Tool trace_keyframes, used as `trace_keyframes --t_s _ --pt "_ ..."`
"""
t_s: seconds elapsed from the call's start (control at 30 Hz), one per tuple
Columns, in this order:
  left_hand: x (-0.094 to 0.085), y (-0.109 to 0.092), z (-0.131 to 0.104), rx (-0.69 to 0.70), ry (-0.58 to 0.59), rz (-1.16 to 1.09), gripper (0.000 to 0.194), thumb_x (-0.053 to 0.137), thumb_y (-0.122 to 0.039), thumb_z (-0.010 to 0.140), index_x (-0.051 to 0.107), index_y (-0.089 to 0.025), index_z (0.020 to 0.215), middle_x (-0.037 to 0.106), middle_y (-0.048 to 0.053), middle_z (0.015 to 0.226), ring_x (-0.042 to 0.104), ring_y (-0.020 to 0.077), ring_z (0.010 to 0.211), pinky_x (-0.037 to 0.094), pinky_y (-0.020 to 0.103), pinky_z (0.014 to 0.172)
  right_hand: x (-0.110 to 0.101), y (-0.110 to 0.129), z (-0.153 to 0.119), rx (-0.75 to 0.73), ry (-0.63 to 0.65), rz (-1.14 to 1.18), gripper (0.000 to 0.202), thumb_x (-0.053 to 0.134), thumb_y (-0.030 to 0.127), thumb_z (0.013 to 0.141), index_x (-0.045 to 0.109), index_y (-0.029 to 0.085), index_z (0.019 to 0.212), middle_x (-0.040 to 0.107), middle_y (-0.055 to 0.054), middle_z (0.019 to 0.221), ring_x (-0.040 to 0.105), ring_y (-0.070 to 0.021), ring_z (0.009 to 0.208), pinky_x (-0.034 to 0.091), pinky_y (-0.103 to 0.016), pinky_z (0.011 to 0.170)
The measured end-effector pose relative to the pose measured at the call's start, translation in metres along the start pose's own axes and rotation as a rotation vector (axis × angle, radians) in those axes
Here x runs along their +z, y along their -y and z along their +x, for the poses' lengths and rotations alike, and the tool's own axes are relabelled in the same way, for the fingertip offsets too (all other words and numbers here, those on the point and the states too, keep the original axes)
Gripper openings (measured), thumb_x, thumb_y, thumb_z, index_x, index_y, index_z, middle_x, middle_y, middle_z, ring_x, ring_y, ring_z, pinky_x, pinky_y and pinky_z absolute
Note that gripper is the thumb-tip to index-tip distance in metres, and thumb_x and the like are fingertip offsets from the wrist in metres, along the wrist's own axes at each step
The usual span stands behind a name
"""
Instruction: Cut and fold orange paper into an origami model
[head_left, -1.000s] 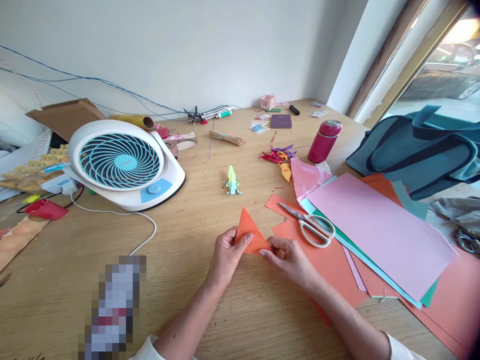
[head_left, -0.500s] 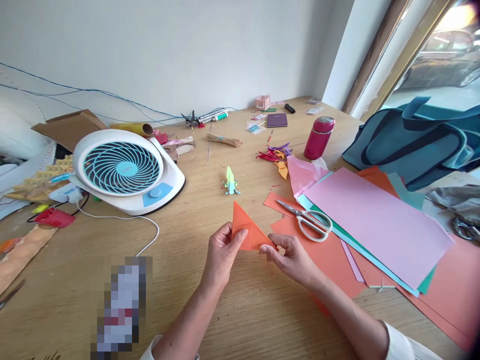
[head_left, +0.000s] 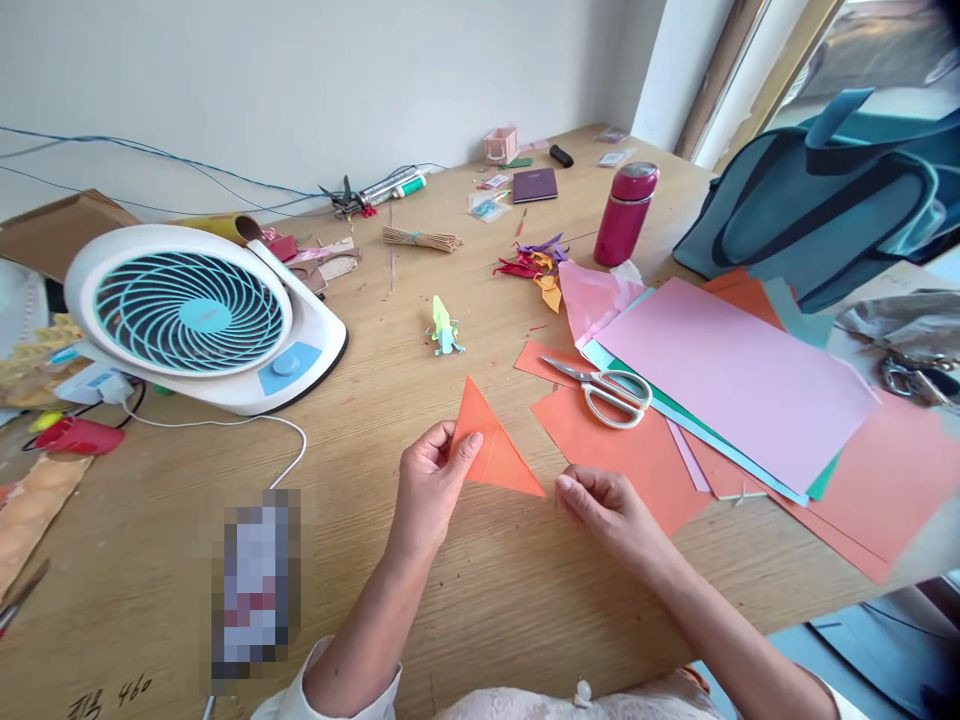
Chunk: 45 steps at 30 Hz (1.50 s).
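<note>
My left hand [head_left: 433, 478] pinches an orange paper triangle [head_left: 496, 448] between thumb and fingers, above the wooden table. One point of the folded paper stands up and another reaches right. Just off that right-hand point, my right hand [head_left: 600, 500] has thumb and forefinger pressed together, with nothing visible between them and a small gap to the paper. Beyond both hands stands a small green and blue folded-paper figure [head_left: 444, 328]. Scissors [head_left: 619, 398] with white handles lie on orange paper sheets [head_left: 600, 445] to the right.
A white fan [head_left: 202, 310] stands at left, its cable running toward a blurred object [head_left: 251, 590]. Pink paper [head_left: 735, 375] tops a stack at right, near a teal bag [head_left: 810, 200] and magenta flask [head_left: 627, 215]. Paper scraps [head_left: 536, 265] and a bundle of sticks [head_left: 422, 239] lie farther back.
My right hand has let go of the paper triangle's right corner and moved slightly right. My left hand still holds the triangle. The whole view has shifted.
</note>
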<state>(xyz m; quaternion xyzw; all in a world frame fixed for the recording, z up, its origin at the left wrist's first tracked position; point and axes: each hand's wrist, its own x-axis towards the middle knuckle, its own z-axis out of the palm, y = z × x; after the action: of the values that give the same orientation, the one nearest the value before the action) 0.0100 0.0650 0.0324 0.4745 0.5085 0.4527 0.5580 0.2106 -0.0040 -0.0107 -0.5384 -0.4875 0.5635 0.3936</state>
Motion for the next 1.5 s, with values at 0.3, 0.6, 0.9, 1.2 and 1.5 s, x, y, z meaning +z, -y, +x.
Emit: trace_keyframes --t_s 0.3,0.6,0.9,1.2,1.5 --pt "0.007 0.007 -0.029 0.033 0.042 0.192 0.036 0.073 -0.037 0.083 0.059 -0.020 0.111 0.068 0.001 0.083 0.064 0.0157 0.073 0.052 0.024 0.068 0.023 0.014 0.000 -0.031 0.091 0.089 0.047 0.054 0.060 0.091 0.056 0.018 0.070 0.050 0.002 0.065 0.040 -0.0115 0.059 0.030 -0.025 0.054" --pt "0.011 0.006 -0.035 0.005 0.090 0.195 0.034 0.068 -0.043 0.086 0.060 -0.020 0.110 0.065 0.002 0.079 0.060 0.0153 0.069 0.050 0.023 0.063 0.024 0.004 0.000 -0.033 0.102 0.124 0.051 0.052 0.062 0.091 0.051 0.019 0.065 0.048 0.002 0.062 0.040 -0.0113 0.058 0.031 -0.025 0.054" --pt "0.012 0.007 -0.031 -0.015 0.066 0.197 0.036 0.065 -0.049 0.086 0.053 -0.018 0.071 0.053 -0.001 0.065 0.046 0.0113 0.060 0.039 0.021 0.055 0.024 0.001 0.001 -0.031 0.069 0.077 0.050 0.051 0.060 0.092 0.044 0.020 0.064 0.037 0.003 0.061 0.031 -0.0109 0.057 0.025 -0.026 0.052" --pt "0.006 0.010 -0.027 0.005 0.055 0.201 0.038 0.064 -0.044 0.088 0.046 -0.019 0.066 0.042 -0.004 0.062 0.035 0.0099 0.059 0.032 0.021 0.055 0.004 0.004 -0.003 -0.148 -0.090 -0.149 0.031 0.050 0.048 0.097 0.065 0.022 0.103 0.069 -0.006 0.091 0.060 -0.0191 0.079 0.046 -0.028 0.067" --pt "-0.002 0.013 -0.020 -0.010 0.031 0.028 0.033 0.068 -0.041 0.087 0.055 -0.016 0.069 0.048 -0.002 0.067 0.040 0.0099 0.065 0.035 0.021 0.061 -0.102 -0.007 0.050 -0.319 -0.586 -1.027 0.032 0.049 0.036 0.094 0.066 0.016 0.112 0.065 -0.014 0.106 0.062 -0.0284 0.091 0.050 -0.041 0.079"
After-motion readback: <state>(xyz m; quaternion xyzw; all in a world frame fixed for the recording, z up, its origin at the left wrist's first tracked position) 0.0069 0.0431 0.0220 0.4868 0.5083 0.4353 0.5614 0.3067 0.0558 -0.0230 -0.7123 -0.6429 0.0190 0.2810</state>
